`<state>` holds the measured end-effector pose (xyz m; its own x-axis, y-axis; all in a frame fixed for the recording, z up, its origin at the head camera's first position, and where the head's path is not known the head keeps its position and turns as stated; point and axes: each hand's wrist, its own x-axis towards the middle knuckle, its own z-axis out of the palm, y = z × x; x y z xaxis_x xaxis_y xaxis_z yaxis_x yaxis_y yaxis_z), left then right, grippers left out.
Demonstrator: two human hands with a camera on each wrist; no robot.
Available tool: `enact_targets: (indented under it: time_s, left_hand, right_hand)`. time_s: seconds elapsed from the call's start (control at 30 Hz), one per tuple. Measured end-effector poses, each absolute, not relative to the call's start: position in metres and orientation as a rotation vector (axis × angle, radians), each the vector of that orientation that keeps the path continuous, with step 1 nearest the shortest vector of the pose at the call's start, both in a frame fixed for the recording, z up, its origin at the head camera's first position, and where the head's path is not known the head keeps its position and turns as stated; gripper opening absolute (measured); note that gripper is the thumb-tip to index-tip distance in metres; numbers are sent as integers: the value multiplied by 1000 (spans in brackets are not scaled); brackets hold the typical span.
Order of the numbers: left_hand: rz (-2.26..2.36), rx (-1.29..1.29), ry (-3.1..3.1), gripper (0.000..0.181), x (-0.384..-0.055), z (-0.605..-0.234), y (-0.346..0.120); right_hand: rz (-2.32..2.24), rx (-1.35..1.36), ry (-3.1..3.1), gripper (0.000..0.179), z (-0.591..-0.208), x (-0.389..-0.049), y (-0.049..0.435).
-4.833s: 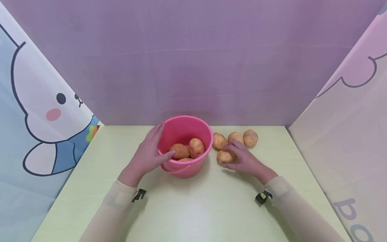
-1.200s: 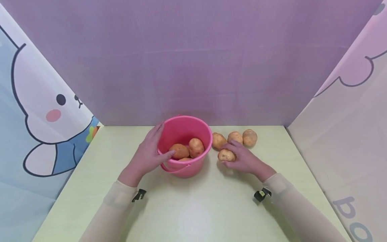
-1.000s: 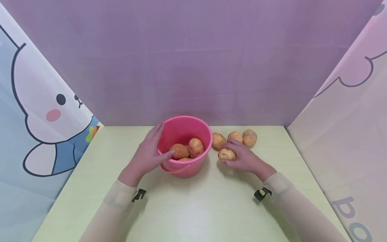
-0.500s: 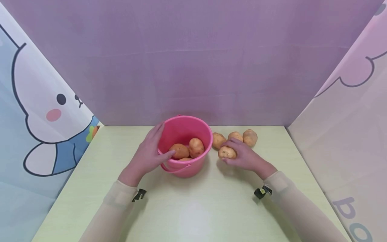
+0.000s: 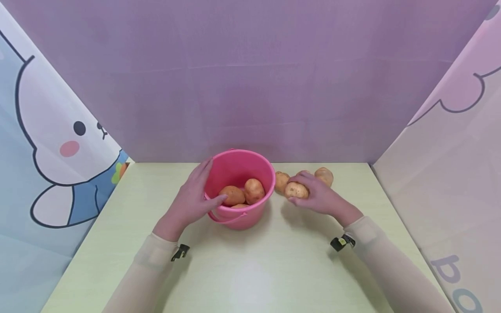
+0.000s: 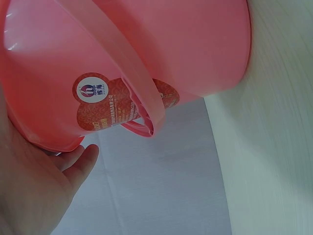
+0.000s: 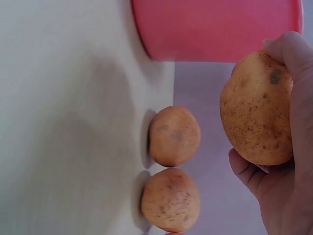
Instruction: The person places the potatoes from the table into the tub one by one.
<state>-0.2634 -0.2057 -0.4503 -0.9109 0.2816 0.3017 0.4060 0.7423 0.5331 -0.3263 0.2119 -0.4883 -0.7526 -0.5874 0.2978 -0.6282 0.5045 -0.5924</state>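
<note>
A pink bucket (image 5: 244, 217) stands upright on the table with potatoes inside, among them a brownish potato (image 5: 233, 195) and a rounder potato (image 5: 254, 191). My left hand (image 5: 188, 200) holds its left rim, thumb over the edge and fingers along the outer side. To the right of the bucket, my right hand (image 5: 318, 195) grips a speckled potato (image 7: 257, 110) between thumb and fingers, raised above the table. Behind it lie more potatoes: one beside the bucket (image 5: 282, 181), another at the right (image 5: 324, 175), and one between them, mostly hidden by the hand.
The pale table (image 5: 242, 269) meets a purple cloth wall (image 5: 250, 87) just behind the bucket and potatoes. Printed cloth panels flank both sides, the left one showing a cartoon figure (image 5: 66, 130). The bucket's handle (image 6: 142, 93) hangs down on its near side.
My right hand has taken hold of the nearest potato and raised it off the table, moving slightly back toward the other potatoes. The left hand and bucket have stayed in place.
</note>
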Motion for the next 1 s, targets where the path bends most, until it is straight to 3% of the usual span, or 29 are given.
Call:
enact_targets:
  time_s: [0.7,1.0]
  left_hand:
    - [-913,-548,-2737,114,-263,-451,-205]
    - [-911,-536,-2747,115,-262,-448,-205]
  right_hand:
    - [921,1016,-2716,44,-455,-330,212]
    - [1063,1011,-2700,42,-445,-333,209]
